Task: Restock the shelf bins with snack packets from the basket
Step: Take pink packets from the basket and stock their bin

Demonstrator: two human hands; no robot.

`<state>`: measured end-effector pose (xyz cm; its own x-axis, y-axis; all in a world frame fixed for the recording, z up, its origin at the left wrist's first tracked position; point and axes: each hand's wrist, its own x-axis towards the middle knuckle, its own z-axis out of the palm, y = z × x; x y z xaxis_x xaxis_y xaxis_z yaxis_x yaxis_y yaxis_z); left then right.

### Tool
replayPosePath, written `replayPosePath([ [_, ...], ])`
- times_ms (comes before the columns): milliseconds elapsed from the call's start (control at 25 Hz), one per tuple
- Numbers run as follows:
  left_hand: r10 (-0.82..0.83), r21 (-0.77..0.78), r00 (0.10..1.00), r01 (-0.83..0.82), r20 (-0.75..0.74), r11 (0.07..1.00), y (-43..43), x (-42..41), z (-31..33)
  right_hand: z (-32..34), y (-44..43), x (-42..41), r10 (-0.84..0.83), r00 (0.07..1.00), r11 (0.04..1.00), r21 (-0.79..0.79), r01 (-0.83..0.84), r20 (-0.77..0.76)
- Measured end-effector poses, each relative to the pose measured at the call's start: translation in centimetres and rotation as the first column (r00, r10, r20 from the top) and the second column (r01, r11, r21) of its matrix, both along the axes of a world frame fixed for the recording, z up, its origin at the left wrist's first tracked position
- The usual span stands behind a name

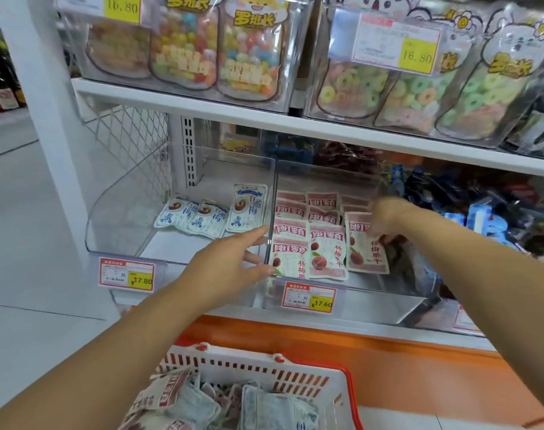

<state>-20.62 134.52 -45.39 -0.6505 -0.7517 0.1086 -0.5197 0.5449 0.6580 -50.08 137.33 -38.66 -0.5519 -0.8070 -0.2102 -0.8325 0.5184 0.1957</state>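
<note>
Head view: I see the right hand [385, 220] pinching a red packet [365, 246] into the bin [376, 302], left hand [230, 262] open-fingered, touching its wall. Next, I judge: release, then back to the basket [295, 363].

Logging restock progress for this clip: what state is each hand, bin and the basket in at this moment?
Left hand: open, fingers straight at the divider between two bins.
Right hand: grips a pink packet inside the middle bin.
Left bin: mostly bare, three blue-white packets at the back.
Middle bin: partly filled with rows of pink packets.
Basket: holds more packets.
</note>
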Motion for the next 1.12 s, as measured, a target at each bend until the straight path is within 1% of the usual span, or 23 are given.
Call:
replayPosePath([
  [80, 0.015, -0.009, 1.000, -0.015, -0.003, 1.000, -0.1, 0.0, 0.0, -0.7, -0.8, -0.3, 0.034, 0.996, 0.998, 0.058, -0.030, -0.082],
  [200, 0.029, -0.033, 1.000, -0.028, 0.006, 0.999, 0.1, -0.1, 0.0, -1.9, -1.2, -0.7, 0.077, 0.967, 0.996, 0.063, -0.064, -0.244],
  [320, 0.040, -0.038, 0.999, -0.040, 0.008, 0.998, 0.3, -0.2, 0.1, -2.7, -1.3, -1.1, 0.080, 0.957, 0.995, 0.079, -0.060, -0.278],
  [480, 0.048, -0.043, 0.999, -0.048, 0.010, 0.998, 0.4, -0.1, 0.0, -4.0, -1.0, -1.2, 0.165, 0.901, 0.982, 0.151, -0.113, -0.402],
  [560, 0.051, -0.046, 0.999, -0.050, 0.004, 0.998, 0.4, -0.1, -0.1, -4.1, -0.3, -1.4, 0.181, 0.882, 0.983, 0.102, -0.151, -0.434],
  [640, 0.051, -0.053, 0.999, -0.051, -0.014, 0.997, 0.5, -0.2, -0.2, -3.3, 1.1, -1.2, 0.209, 0.874, 0.974, 0.015, -0.225, -0.438],
  [720, 0.060, -0.054, 0.996, -0.064, -0.068, 0.997, 1.1, 0.0, -0.2, -2.3, 3.4, -0.3, 0.209, 0.907, 0.946, -0.159, -0.282, -0.366],
  [760, 0.078, -0.082, 0.990, -0.088, -0.120, 0.993, 1.5, 0.2, -0.4, -2.0, 4.8, 0.7, 0.214, 0.932, 0.904, -0.302, -0.302, -0.292],
  [800, 0.103, -0.150, 0.977, -0.131, -0.184, 0.980, 2.1, 0.6, -0.7, -1.9, 6.3, 2.3, 0.253, 0.946, 0.822, -0.471, -0.321, -0.203],
  [840, 0.122, -0.238, 0.962, -0.181, -0.242, 0.954, 2.7, 1.2, -1.0, -2.2, 7.8, 4.2, 0.327, 0.936, 0.701, -0.630, -0.334, -0.133],
  [880, 0.129, -0.310, 0.949, -0.219, -0.287, 0.925, 3.2, 1.9, -1.3, -2.8, 9.2, 6.3, 0.409, 0.909, 0.589, -0.736, -0.333, -0.084],
  [920, 0.122, -0.346, 0.947, -0.225, -0.296, 0.911, 3.8, 2.7, -1.8, -3.7, 10.3, 8.3, 0.483, 0.874, 0.517, -0.789, -0.332, -0.050],
  [960, 0.104, -0.350, 0.959, -0.195, -0.263, 0.916, 4.4, 3.8, -2.5, -4.9, 11.1, 10.2, 0.546, 0.838, 0.500, -0.797, -0.338, -0.013],
  [1000, 0.095, -0.314, 0.980, -0.148, -0.177, 0.938, 5.2, 5.2, -3.8, -6.8, 11.6, 12.1, 0.599, 0.800, 0.534, -0.765, -0.362, 0.040],
  [1040, 0.084, -0.248, 0.994, -0.097, -0.064, 0.964, 5.9, 6.7, -5.4, -8.8, 11.9, 13.8, 0.633, 0.766, 0.607, -0.685, -0.403, 0.110],
  [1080, 0.077, -0.158, 0.995, -0.067, 0.057, 0.985, 6.6, 8.4, -7.1, -11.1, 12.0, 15.4, 0.640, 0.740, 0.699, -0.556, -0.449, 0.206],
  [1120, 0.079, -0.059, 0.984, -0.070, 0.162, 0.996, 7.3, 10.2, -9.1, -13.6, 12.2, 17.1, 0.622, 0.718, 0.770, -0.408, -0.490, 0.313],
])
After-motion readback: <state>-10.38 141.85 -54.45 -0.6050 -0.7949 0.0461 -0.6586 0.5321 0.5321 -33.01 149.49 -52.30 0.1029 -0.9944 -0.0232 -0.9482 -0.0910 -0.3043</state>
